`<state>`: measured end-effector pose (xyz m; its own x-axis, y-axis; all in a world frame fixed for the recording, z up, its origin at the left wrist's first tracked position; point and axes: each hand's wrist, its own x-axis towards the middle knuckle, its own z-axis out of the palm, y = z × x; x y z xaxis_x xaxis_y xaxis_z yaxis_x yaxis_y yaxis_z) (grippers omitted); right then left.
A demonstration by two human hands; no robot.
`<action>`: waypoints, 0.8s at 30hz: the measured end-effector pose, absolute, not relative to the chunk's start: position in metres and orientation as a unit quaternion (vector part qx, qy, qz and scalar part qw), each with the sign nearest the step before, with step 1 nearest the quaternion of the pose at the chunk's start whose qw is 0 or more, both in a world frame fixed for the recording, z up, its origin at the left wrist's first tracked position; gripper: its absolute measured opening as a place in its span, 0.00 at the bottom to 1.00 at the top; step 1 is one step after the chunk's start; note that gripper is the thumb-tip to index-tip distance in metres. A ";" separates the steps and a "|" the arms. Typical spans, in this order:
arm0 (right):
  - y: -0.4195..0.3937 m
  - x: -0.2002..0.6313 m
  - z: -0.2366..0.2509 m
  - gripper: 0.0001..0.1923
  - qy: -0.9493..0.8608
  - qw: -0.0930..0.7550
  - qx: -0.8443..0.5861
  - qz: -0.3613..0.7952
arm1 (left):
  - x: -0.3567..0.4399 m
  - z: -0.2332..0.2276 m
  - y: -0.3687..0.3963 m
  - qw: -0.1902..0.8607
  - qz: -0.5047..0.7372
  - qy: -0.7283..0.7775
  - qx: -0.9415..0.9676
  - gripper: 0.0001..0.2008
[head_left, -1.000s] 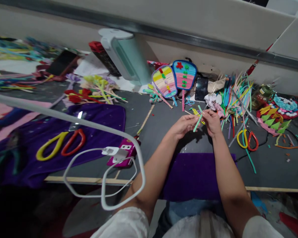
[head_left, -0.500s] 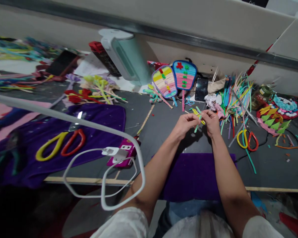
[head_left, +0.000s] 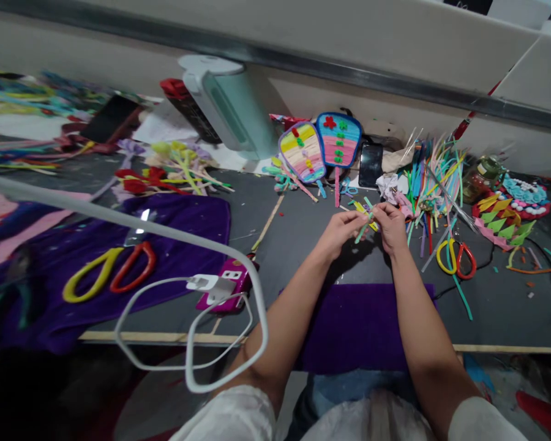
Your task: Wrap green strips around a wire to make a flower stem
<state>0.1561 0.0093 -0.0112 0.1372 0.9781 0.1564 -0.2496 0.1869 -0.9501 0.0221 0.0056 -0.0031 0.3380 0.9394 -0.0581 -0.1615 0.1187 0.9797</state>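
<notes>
"How are we gripping the green strip (head_left: 360,235)?"

"We are pinching it between the fingertips of the left hand (head_left: 342,231) and right hand (head_left: 388,228), above the table (head_left: 298,236)."

"What is differing from one second ago?"

"Our fingertips are covering more of the strip; less of its length is showing."

"Which clearances are we noting?"

"Bare table is extending left of the left hand. The stem bundle (head_left: 434,184) is crowding the right hand. The front edge (head_left: 514,350) is running well below both hands."
</notes>
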 end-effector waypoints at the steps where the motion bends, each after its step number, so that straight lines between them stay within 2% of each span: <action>1: 0.008 0.156 -0.010 0.10 -0.437 0.626 -0.395 0.511 | 0.020 -0.003 0.007 0.694 0.406 0.362 0.472 0.15; 5: 0.004 0.155 -0.007 0.09 -0.424 0.614 -0.349 0.567 | 0.016 -0.002 0.007 0.789 0.358 0.300 0.400 0.17; 11: 0.005 0.155 -0.008 0.09 -0.433 0.611 -0.368 0.551 | 0.017 -0.003 0.007 0.760 0.399 0.327 0.396 0.15; 14: 0.007 0.156 -0.012 0.10 -0.440 0.619 -0.375 0.532 | 0.020 -0.004 0.008 0.674 0.441 0.357 0.474 0.13; 16: 0.009 0.157 -0.014 0.10 -0.448 0.625 -0.379 0.514 | 0.021 -0.005 0.007 0.581 0.469 0.378 0.548 0.11; 21: 0.010 0.157 -0.018 0.11 -0.486 0.617 -0.433 0.442 | 0.026 -0.006 -0.002 0.243 0.483 0.436 0.719 0.10; 22: 0.010 0.157 -0.019 0.10 -0.489 0.617 -0.441 0.431 | 0.027 -0.006 -0.003 0.207 0.474 0.434 0.738 0.10; 24: 0.010 0.157 -0.019 0.10 -0.483 0.625 -0.443 0.423 | 0.028 -0.008 -0.003 0.206 0.472 0.431 0.741 0.09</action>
